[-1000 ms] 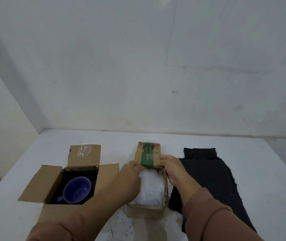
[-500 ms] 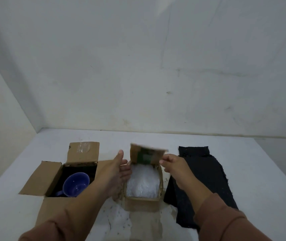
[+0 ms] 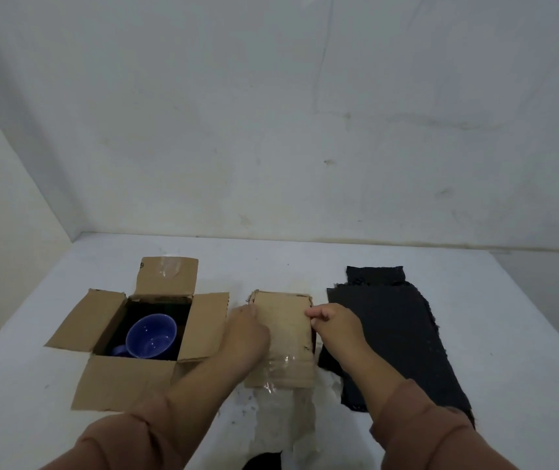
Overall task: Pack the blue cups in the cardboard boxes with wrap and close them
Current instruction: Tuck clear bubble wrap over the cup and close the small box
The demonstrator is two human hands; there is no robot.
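Note:
The middle cardboard box [image 3: 283,334] has its far flap folded down over the top, hiding the white wrap inside. My left hand [image 3: 247,330] lies against the box's left edge with its fingers curled on it. My right hand [image 3: 334,320] pinches the flap's right edge with curled fingers. To the left, a second cardboard box [image 3: 203,325] stands with all its flaps spread open. A blue cup [image 3: 151,335] sits upright inside it on a dark lining.
A black cloth [image 3: 393,330] lies flat on the white table [image 3: 508,351], right of the middle box. A sheet of white wrap [image 3: 281,415] lies under and in front of that box. Walls close the table off behind and to the left.
The middle box's far flap came down from upright to flat over the wrap. My left hand moved from open beside the box onto its left edge, and my right hand followed the flap down.

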